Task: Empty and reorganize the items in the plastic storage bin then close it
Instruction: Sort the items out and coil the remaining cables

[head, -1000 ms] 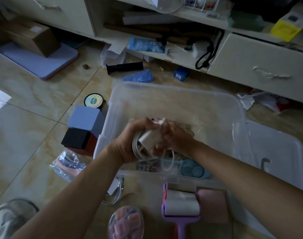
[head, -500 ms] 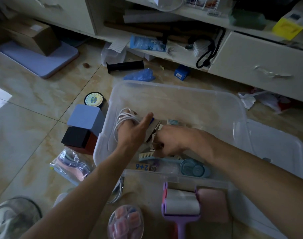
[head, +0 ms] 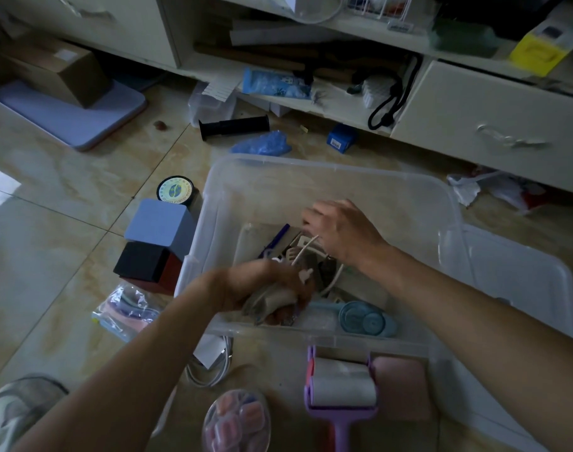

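Translucent plastic forms the storage bin [head: 330, 177], which sits open on the tiled floor [head: 50, 177] in the head view, its lid [head: 519, 282] lying just beside it to the right. Small items remain piled against its near wall, among them a pale blue round-ended tool [head: 365, 318] and a white cable [head: 306, 251].

The left hand [head: 262, 290] is blurred at the near left corner of the bin, its fingers curled round a greyish bundle I cannot identify. The right hand [head: 342, 231] reaches deeper in, fingers bent down among the items beside the cable; whether it pinches anything I cannot tell.

Emptying appears to be the step in hand, about midway: a lint roller [head: 342, 381], a blue box [head: 161, 225] and a bagged item [head: 125, 309] already lie outside. Next, the left hand's bundle likely needs lifting over the near wall without snagging the cable.

A second ago both hands met above the bin around a coiled white cable and plug; since then they have parted, the left dropping low with a different load, the right moving toward the far side.
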`<action>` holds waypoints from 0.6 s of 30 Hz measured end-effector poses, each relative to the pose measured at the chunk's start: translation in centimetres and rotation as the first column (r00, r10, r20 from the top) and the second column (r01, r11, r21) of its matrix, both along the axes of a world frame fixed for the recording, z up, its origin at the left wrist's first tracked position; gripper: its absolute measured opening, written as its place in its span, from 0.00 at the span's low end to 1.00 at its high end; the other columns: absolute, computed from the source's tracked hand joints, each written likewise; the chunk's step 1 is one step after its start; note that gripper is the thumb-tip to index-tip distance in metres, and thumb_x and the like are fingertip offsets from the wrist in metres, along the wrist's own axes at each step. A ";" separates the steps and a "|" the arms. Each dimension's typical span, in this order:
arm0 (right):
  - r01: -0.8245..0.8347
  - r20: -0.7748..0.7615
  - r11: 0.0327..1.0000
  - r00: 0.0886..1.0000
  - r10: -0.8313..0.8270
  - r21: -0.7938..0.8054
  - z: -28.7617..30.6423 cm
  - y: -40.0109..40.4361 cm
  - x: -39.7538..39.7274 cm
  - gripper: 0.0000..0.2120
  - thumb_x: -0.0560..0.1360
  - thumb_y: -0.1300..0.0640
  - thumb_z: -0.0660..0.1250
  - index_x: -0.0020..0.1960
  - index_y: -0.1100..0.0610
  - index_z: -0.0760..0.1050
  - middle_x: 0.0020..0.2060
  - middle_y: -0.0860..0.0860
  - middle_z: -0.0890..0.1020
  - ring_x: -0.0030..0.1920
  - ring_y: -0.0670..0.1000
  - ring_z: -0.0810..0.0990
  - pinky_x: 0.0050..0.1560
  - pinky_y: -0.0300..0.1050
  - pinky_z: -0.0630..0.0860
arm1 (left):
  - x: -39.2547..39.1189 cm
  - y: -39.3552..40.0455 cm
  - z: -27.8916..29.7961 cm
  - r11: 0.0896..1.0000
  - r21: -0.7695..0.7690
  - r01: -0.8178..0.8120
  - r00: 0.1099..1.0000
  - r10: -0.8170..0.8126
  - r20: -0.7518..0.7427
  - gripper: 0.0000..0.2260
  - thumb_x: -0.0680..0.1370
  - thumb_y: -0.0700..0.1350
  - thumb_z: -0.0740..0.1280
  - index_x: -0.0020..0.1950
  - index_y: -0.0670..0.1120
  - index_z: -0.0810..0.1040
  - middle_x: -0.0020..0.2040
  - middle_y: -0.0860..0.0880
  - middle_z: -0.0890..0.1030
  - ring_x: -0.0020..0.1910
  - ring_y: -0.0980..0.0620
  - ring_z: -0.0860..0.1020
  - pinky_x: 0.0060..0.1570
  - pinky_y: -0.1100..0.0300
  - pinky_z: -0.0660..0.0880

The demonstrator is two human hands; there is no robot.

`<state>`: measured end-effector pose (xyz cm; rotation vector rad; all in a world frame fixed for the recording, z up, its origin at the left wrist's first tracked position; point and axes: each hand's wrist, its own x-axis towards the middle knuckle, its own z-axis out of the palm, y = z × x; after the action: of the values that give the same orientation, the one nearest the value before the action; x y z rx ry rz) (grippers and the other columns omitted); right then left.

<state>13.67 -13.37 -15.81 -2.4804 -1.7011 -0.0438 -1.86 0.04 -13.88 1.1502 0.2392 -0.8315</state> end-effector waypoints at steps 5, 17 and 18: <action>0.164 -0.348 0.986 0.923 -0.166 -0.034 -2.4 -1.5 -0.2 0.01 0.80 0.57 0.65 0.50 0.53 0.72 0.38 0.51 0.79 0.38 0.56 0.80 0.36 0.46 0.73 | 1.0 0.8 1.1 0.728 -0.639 -0.247 0.939 0.344 0.029 0.11 0.73 0.44 0.58 0.52 0.40 0.70 0.46 0.42 0.71 0.36 0.48 0.74 0.33 0.59 0.71; -0.260 -0.287 0.794 0.951 0.114 -0.549 2.3 1.3 -4.3 0.08 0.76 0.51 0.64 0.48 0.52 0.79 0.38 0.47 0.76 0.40 0.52 0.78 0.40 0.47 0.77 | 1.7 -0.4 -1.9 0.454 0.288 -0.843 0.538 0.721 0.437 0.23 0.79 0.44 0.67 0.73 0.55 0.68 0.63 0.55 0.75 0.59 0.59 0.76 0.56 0.61 0.76; -0.258 -0.263 0.793 0.956 0.128 -0.552 3.5 1.7 -4.6 0.08 0.75 0.52 0.65 0.48 0.54 0.80 0.37 0.49 0.75 0.39 0.53 0.78 0.39 0.46 0.76 | 1.7 -0.6 -2.4 0.428 0.346 -0.835 0.549 0.696 0.463 0.23 0.76 0.45 0.68 0.71 0.55 0.71 0.60 0.56 0.78 0.56 0.58 0.78 0.56 0.57 0.78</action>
<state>9.06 -11.65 -12.35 -2.5257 -2.0965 0.8656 -0.19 -0.57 -16.26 1.4536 0.7731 0.2762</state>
